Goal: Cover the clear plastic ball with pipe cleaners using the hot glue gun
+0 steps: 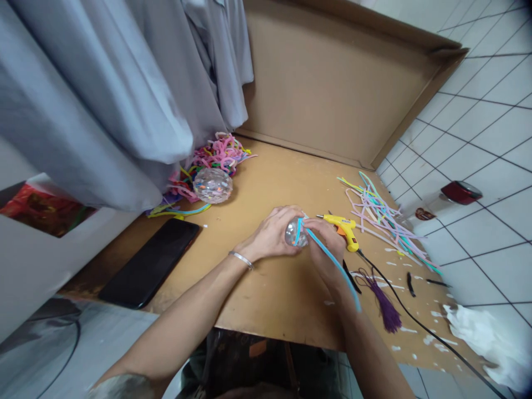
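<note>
Between my two hands is a small clear plastic ball (290, 235) with bits of colour on it. My left hand (272, 233) is wrapped round its left side. A light blue pipe cleaner (332, 257) runs over the ball, and its long free end trails down across my right wrist. My right hand (326, 244) pinches the pipe cleaner against the ball's right side; its fingertips are partly hidden. Just beyond the right hand lies a yellow hot glue gun (343, 227), its nozzle pointing left.
A larger clear ball (213, 185) rests before a heap of colourful pipe cleaners (222, 155). Loose pastel pipe cleaners (380, 213) and a clear bottle with a red cap (461, 192) are right. A black phone (152, 263), purple tassel (384, 305), glue-gun cord and white tissue (477, 332) also lie around.
</note>
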Motion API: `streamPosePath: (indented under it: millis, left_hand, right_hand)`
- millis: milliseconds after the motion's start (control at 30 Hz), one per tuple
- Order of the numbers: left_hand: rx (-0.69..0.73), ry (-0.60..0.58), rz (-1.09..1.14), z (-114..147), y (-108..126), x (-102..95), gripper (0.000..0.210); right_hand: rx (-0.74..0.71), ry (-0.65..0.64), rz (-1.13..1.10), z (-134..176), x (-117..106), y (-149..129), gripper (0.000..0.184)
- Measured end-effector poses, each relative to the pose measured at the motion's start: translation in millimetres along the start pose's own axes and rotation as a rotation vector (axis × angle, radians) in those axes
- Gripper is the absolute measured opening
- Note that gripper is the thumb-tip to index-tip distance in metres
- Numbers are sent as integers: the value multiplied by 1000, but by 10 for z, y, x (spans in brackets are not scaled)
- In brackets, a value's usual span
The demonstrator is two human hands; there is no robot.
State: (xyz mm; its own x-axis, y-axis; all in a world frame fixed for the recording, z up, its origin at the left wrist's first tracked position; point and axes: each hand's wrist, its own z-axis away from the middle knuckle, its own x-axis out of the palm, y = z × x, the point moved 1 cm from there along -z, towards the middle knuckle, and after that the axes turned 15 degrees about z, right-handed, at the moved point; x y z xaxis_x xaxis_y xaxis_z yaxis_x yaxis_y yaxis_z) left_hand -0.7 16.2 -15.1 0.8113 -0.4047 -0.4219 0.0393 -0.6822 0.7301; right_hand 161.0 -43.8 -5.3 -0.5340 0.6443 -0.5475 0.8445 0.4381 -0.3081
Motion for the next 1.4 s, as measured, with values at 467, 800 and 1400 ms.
streamPosePath:
  millis: [467, 800, 1400]
  left_hand:
    - [-402, 118, 325, -31, 62, -24, 68]
    - [-442, 94, 430, -21, -34, -17, 68]
    - [-468, 87, 408, -18, 24, -41, 71]
  right_hand:
    - [151, -35, 5, -8, -62, -112, 16]
    - [63, -185, 75, 61, -3, -57, 27]
    - [164, -123, 17, 6, -49, -5, 26]
